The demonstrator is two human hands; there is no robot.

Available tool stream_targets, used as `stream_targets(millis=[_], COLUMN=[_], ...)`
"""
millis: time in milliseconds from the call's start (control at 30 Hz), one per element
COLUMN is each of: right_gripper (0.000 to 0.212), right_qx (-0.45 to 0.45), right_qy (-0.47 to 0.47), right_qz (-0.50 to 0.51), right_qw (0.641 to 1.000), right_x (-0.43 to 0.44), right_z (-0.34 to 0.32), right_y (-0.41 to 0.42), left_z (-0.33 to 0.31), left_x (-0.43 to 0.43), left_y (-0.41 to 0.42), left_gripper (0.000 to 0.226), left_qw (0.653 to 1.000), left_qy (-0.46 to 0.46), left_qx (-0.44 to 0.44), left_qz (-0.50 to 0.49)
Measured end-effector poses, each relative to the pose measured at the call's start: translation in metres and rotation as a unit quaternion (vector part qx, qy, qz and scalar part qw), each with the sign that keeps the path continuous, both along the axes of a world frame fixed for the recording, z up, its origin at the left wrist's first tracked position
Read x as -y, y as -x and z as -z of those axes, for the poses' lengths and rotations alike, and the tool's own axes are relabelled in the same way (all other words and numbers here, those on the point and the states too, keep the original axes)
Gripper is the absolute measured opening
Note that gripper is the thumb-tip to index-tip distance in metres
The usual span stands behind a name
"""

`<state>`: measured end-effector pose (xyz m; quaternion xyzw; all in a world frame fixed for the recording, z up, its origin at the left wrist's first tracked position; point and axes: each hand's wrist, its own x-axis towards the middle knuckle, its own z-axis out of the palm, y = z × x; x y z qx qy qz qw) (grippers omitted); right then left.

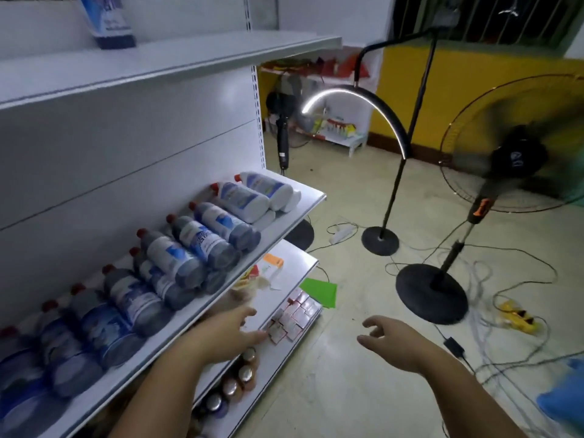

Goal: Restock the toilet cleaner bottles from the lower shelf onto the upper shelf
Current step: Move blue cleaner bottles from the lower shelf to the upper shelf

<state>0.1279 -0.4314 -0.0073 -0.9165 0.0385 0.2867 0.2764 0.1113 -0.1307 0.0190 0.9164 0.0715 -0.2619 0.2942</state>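
Note:
Several toilet cleaner bottles (177,257) with red caps lie on their sides in a row on the lower shelf (284,229), some dark blue, the two at the right white (252,197). One blue bottle (109,20) stands upright on the upper shelf (196,58) at top left. My left hand (230,335) is open with spread fingers, just below the front edge of the lower shelf and touching no bottle. My right hand (388,339) hovers open over the floor, to the right of the shelving.
The bottom shelf (284,349) holds small red-white packets (295,317), jars with metal lids (237,380) and an orange-topped item. On the floor stand a curved lamp (379,238), a running fan (518,159), loose cables, a yellow power strip (518,317) and green paper (319,292).

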Motion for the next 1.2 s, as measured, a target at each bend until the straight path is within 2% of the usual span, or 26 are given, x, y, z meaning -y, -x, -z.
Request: stream_targets(millis=[233, 300, 433, 500, 600, 667, 833, 1000, 1100, 1200], right_gripper=[0.052, 0.050, 0.045, 0.043, 0.044, 0.050, 0.061, 0.048, 0.047, 0.041], right_qx=[-0.009, 0.007, 0.059, 0.067, 0.054, 0.044, -0.006, -0.023, -0.037, -0.148], right_qy=[0.053, 0.046, 0.008, -0.027, -0.087, -0.121, -0.204, -0.234, -0.262, -0.337], right_qz=[-0.044, -0.051, -0.045, -0.054, -0.093, -0.115, -0.098, -0.098, -0.074, -0.009], right_qw=[0.998, 0.998, 0.997, 0.996, 0.990, 0.985, 0.974, 0.967, 0.962, 0.930], right_x=[-0.015, -0.024, -0.046, -0.066, -0.109, -0.138, -0.195, -0.226, -0.231, -0.227], right_z=[-0.002, -0.011, -0.020, -0.019, -0.015, -0.010, -0.002, -0.007, -0.005, -0.003], right_y=[-0.085, -0.110, -0.153, -0.169, -0.187, -0.201, -0.227, -0.227, -0.229, -0.239], left_z=[-0.010, -0.018, -0.020, -0.022, -0.026, -0.028, -0.028, -0.027, -0.022, -0.013], left_x=[-0.009, -0.009, -0.021, -0.026, -0.037, -0.047, -0.053, -0.044, -0.035, -0.019], left_y=[-0.070, -0.089, -0.120, -0.123, -0.119, -0.120, -0.122, -0.114, -0.109, -0.113], left_gripper=[0.054, 0.049, 0.059, 0.051, 0.030, 0.020, 0.021, 0.015, 0.016, 0.019], left_qw=[0.998, 0.996, 0.992, 0.987, 0.960, 0.923, 0.870, 0.810, 0.807, 0.817], left_qy=[0.036, 0.053, 0.049, 0.071, 0.075, 0.066, 0.018, -0.036, -0.067, -0.103], left_qx=[0.032, 0.038, 0.065, 0.069, 0.153, 0.215, 0.257, 0.294, 0.245, 0.211], left_qz=[-0.042, -0.061, -0.097, -0.129, -0.221, -0.312, -0.420, -0.506, -0.533, -0.527])
